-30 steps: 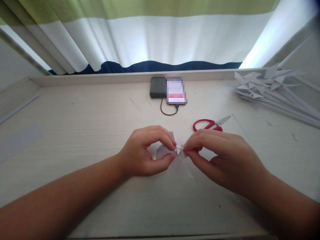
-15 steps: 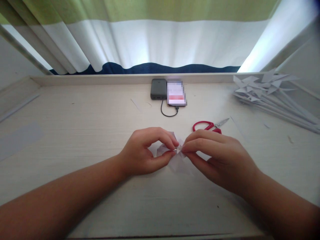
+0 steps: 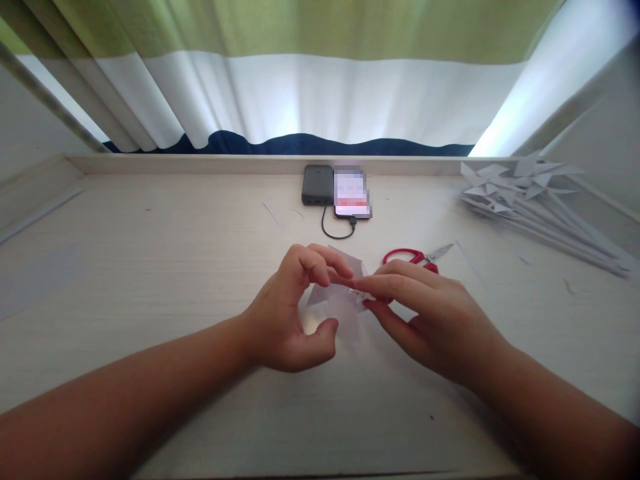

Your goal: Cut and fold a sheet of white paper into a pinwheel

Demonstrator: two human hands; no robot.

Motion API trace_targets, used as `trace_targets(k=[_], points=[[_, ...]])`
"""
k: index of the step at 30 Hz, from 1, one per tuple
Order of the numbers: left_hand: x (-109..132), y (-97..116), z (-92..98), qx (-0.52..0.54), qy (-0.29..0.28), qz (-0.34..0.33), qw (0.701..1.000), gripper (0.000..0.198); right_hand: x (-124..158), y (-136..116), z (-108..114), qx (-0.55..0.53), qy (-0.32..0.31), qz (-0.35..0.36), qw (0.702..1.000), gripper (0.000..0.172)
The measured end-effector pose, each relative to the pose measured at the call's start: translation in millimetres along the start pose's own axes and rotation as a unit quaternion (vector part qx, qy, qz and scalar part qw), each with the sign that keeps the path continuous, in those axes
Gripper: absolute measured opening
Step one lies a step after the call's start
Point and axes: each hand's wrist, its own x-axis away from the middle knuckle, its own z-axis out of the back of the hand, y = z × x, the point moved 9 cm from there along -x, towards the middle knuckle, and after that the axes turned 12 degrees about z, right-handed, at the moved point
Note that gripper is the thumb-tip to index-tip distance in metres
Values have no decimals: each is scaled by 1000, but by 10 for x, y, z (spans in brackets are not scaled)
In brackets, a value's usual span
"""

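Observation:
Between my hands is a folded white paper pinwheel, low over the table and partly covered by my fingers. My right hand pinches its right side between thumb and fingertips. My left hand is at the left of the pinwheel, thumb spread well away from the curled fingers. Its fingertips reach the paper's upper part; whether they touch it I cannot tell. Just beyond my right hand lie red-handled scissors, blades pointing right.
White paper pinwheels on sticks are heaped at the back right. A black power bank is cabled to a phone at the back. Paper lies at the left, with thin scraps on the table.
My left thumb has come off the paper and moved down, opening that hand. The right hand keeps its pinch. The paper has turned slightly, and the view has tilted up a little.

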Motion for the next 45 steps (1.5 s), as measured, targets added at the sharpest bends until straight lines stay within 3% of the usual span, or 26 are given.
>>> trace_targets(k=[16,20,27,38,45], points=[[-22,-69,-18,-26,-16,19,999,51,16,95,-167,-29,-55,-36,997,25],[-70,-156,59,-43,20,56,997,33,11,108,-157,-20,-51,-45,997,19],[-126,-272,262,-204,104,129,965,26,15,106,-133,-7,-67,-52,996,12],[-131,-111,211,-228,93,75,966,26,5,86,-123,-3,-66,-43,997,9],[-135,-106,115,-238,55,42,969,19,4,42,-111,-26,-68,-37,997,9]])
